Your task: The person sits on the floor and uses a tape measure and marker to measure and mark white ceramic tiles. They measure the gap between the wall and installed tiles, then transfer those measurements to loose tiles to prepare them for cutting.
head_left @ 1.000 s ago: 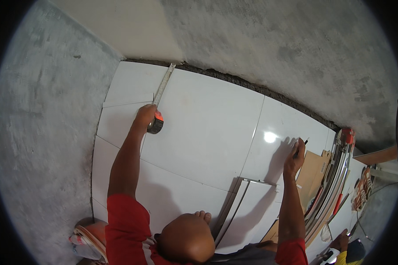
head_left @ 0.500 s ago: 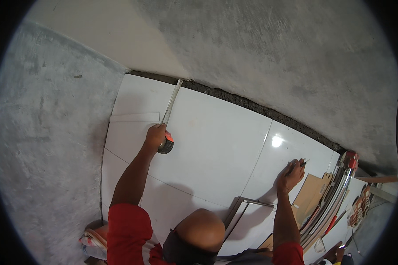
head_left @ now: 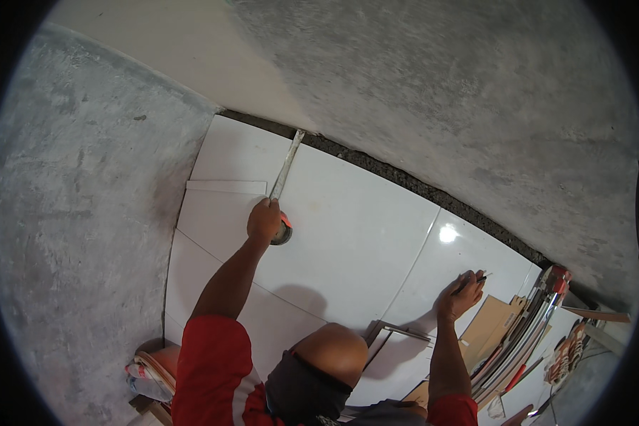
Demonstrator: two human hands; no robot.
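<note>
My left hand (head_left: 264,220) is closed around a tape measure with a dark and orange case (head_left: 285,231). Its pale blade (head_left: 287,167) runs out over the white floor tiles (head_left: 355,213) to the dark gap (head_left: 401,176) along the far wall. Beside that hand, a narrow white tile strip (head_left: 227,186) lies near the left wall. Over the tiles on the right, my right hand (head_left: 458,298) grips a slim dark pen-like marker (head_left: 481,279), its thin tip pointing away from me. My bent knee (head_left: 337,355) shows between my arms.
Grey plastered walls (head_left: 99,213) meet at the far left corner. To the right lie cardboard (head_left: 488,326), a tile cutter with metal rails and a red end (head_left: 557,277), and coiled cord (head_left: 566,355). Cut tile pieces (head_left: 397,355) lean beside my knee. A bucket-like container (head_left: 156,369) stands lower left.
The whole view has shifted slightly. My left hand and the tape keep their place on the tiles, while my right hand has moved a little to the left, still holding the marker.
</note>
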